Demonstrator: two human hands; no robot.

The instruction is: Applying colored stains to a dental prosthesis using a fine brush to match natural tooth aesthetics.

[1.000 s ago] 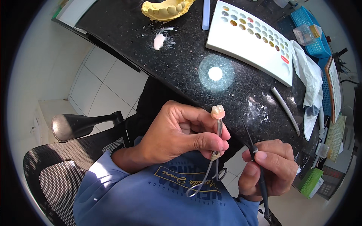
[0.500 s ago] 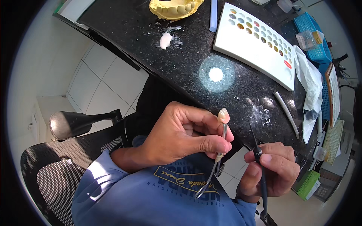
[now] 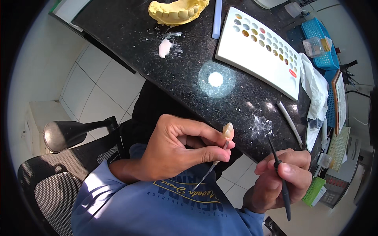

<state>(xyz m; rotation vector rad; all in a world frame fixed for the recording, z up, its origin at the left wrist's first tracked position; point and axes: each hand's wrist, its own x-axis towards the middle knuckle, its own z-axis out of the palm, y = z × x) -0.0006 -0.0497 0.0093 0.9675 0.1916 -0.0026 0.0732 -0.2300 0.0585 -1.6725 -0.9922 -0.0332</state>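
My left hand (image 3: 177,147) is closed, thumb and fingers pinching slim metal forceps (image 3: 205,176), whose handles slant down over my shirt. At their upper end, just above my fingertips, sits a small tooth-coloured dental crown (image 3: 227,130). My right hand (image 3: 290,175) grips a slim black brush (image 3: 285,192) between thumb and fingers. Its thin dark tip points up and left, apart from the crown, near the white powder smear (image 3: 262,126) at the table edge. My fingers partly cover the forceps' middle.
On the speckled black table (image 3: 185,82) lie a white palette (image 3: 252,67) with coloured wells, a yellow dental cast (image 3: 179,15), a pinkish-white paste blob (image 3: 165,48), a blue bar (image 3: 217,19), a grey rod (image 3: 289,124) and crumpled tissue (image 3: 316,92). Blue baskets (image 3: 327,59) stand right.
The view has shifted slightly, so table things appear lower and to the left. My left hand has turned the forceps, bringing their handles nearly edge-on. The brush is tilted more.
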